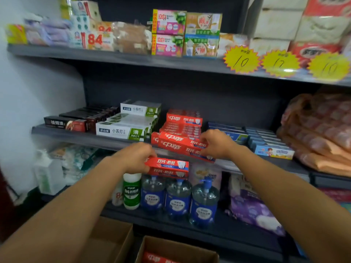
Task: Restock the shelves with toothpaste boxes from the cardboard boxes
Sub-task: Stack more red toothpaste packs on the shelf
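We are reaching both bare arms toward a dark store shelf [79, 136]. Our left hand [133, 157] is gripping two stacked red toothpaste boxes [168, 167], fingers closed around their left end, holding them in the air just below and in front of the shelf edge. Our right hand [216, 144] is resting on a tilted pair of red boxes [179, 146] at the shelf front, fingers curled over their right end. Behind them we are seeing a red stack [183, 121], with white-and-green boxes [123, 130] beside it. Below, an open cardboard box [176, 247] is showing more red packaging.
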A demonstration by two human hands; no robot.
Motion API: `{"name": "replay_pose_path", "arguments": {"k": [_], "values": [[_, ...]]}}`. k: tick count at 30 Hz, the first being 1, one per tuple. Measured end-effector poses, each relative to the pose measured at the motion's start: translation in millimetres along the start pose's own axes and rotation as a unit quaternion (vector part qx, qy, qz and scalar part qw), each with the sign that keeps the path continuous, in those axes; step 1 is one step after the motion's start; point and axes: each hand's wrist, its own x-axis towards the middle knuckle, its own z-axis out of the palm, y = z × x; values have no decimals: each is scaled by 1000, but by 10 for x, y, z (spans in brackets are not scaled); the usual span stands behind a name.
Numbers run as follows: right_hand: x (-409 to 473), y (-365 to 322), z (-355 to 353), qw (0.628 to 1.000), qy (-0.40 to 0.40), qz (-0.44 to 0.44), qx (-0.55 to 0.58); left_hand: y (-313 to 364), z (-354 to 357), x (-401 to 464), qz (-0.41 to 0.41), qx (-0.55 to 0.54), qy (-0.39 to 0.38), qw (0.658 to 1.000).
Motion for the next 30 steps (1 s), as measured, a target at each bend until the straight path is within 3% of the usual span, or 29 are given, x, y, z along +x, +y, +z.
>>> {"name": "replay_pose_path", "arguments": {"k": [8, 30], "values": [[924, 191, -83, 1000, -2, 16, 19, -347, -240, 770, -2, -30, 26, 999], [2491, 804, 290, 998, -22, 33, 46, -985, -398, 2203, -4, -85, -7, 996]]}}
